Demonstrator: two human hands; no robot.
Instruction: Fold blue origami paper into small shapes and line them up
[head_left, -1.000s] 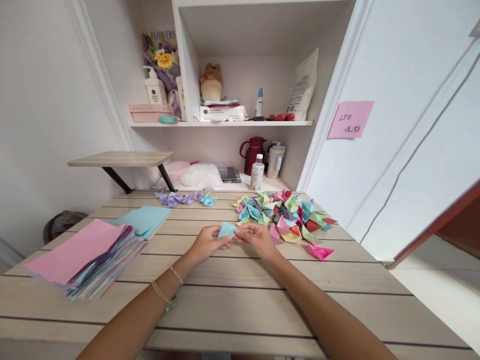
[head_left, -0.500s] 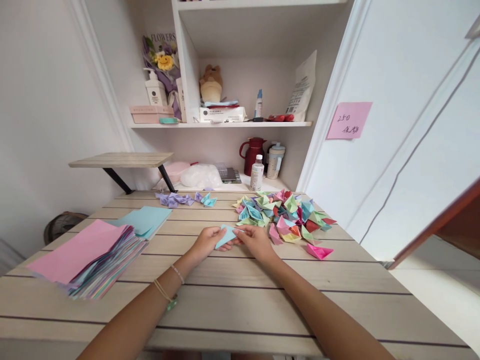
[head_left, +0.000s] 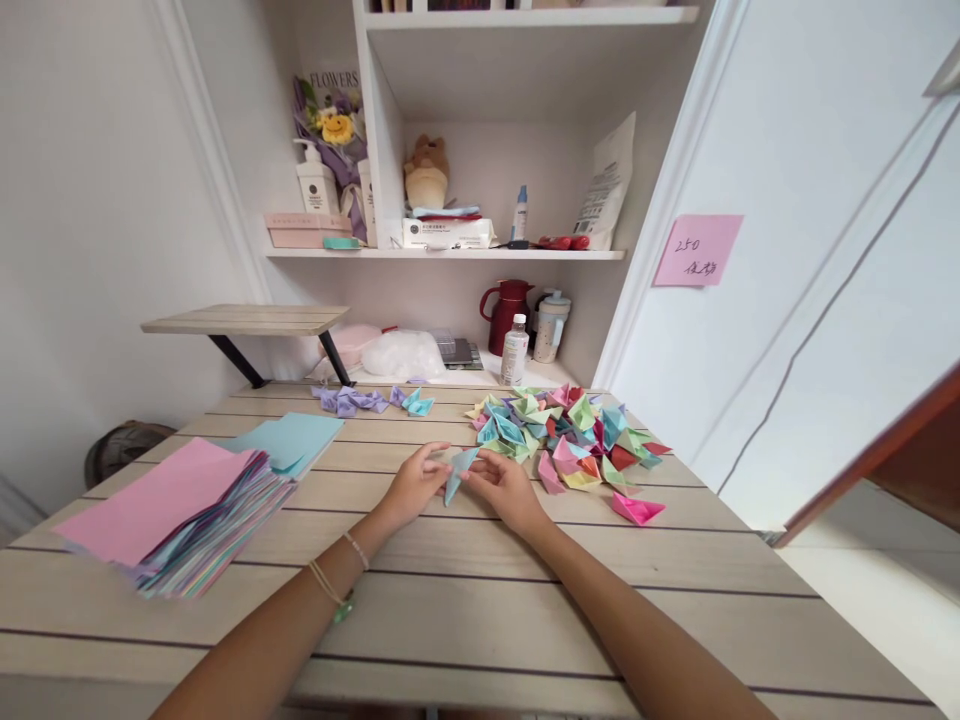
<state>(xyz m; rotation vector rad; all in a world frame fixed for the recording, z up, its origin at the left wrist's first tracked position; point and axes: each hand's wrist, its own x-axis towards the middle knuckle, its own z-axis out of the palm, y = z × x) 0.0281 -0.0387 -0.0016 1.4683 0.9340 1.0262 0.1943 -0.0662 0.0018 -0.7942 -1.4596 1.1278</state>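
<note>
Both my hands meet at the middle of the wooden table (head_left: pixel 450 600), pinching a small folded light-blue paper piece (head_left: pixel 457 472). My left hand (head_left: pixel 412 486) grips its left side with fingers closed. My right hand (head_left: pixel 505 483) holds its right side, fingers curled on the paper. The piece stands on edge, narrow and pointed down. A heap of folded paper boats (head_left: pixel 570 437) in many colours lies just right of my right hand. A thick stack of coloured paper sheets (head_left: pixel 176 515), pink on top, lies to the left.
A few purple and blue folded pieces (head_left: pixel 371 400) lie at the table's far side. Behind stand a water bottle (head_left: pixel 514 350), a red jug (head_left: pixel 506 312) and a plastic bag (head_left: pixel 401 352). Shelves above hold bottles and a plush toy. A pink note (head_left: pixel 697 250) sticks on the right wall.
The blue piece has been turned from lying broad between my fingers to standing on edge, narrower and pointing down. Both hands stayed in about the same spot.
</note>
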